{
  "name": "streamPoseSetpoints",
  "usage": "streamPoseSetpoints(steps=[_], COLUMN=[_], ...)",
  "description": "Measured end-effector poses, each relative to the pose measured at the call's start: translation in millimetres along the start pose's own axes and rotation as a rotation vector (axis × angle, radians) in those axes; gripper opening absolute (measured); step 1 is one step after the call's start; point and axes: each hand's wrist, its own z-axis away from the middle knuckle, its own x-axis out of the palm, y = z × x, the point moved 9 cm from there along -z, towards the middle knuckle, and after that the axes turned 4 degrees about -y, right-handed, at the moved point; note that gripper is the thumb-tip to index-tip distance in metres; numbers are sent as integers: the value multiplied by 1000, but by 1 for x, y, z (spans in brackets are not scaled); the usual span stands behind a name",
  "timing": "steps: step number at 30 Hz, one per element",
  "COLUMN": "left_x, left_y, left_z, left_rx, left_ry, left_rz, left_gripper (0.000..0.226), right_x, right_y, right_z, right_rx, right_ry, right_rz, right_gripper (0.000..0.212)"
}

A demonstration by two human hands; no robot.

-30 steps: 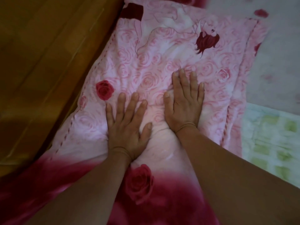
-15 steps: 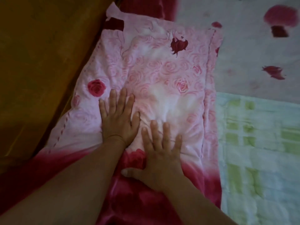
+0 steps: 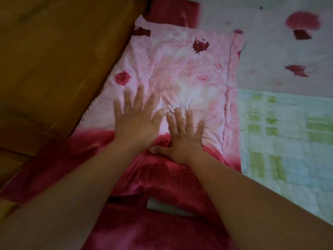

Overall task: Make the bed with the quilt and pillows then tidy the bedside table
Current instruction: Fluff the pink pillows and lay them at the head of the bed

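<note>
A pink pillow printed with roses, dark red at its near end, lies on the bed along the wooden headboard. My left hand lies flat on the pillow's near left part, fingers straight and spread, slightly blurred. My right hand presses flat beside it, right where pink turns to red, with the thumb out to the left. A green-and-white checked quilt lies to the right of the pillow. Neither hand holds anything.
A pale bedsheet with red flower prints covers the far right. A second dark red pillow or cloth lies under my forearms at the bottom. More red fabric shows beyond the pillow's far end.
Over the last second my right hand slid back from the pillow's middle to its near end. The left hand shifted slightly outward. The view pulled back, showing more quilt and sheet.
</note>
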Motion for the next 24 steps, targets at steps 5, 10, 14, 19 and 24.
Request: streamPoseSetpoints(steps=[5,10,14,19,24], left_x=[43,-32,46,24,-4], left_y=[-38,-6,-21,-53,-97], left_z=[77,135,201,203,195], left_rx=[-141,-141,-160,-302,-352], left_ry=[-402,167,-242,-212,-51], left_rz=[-12,87,131,61,43], left_gripper=[72,60,76,64,72], right_x=[-9,-11,0,-6,-22], right_y=[-19,-50,-49,-68,-54], right_z=[32,138,163,157,167], right_rx=[47,-128,-110,-144,-79], right_ry=[-98,105,-22,-116,-4], right_rz=[116,25,85,129,98], right_gripper=[113,72,74,72,70])
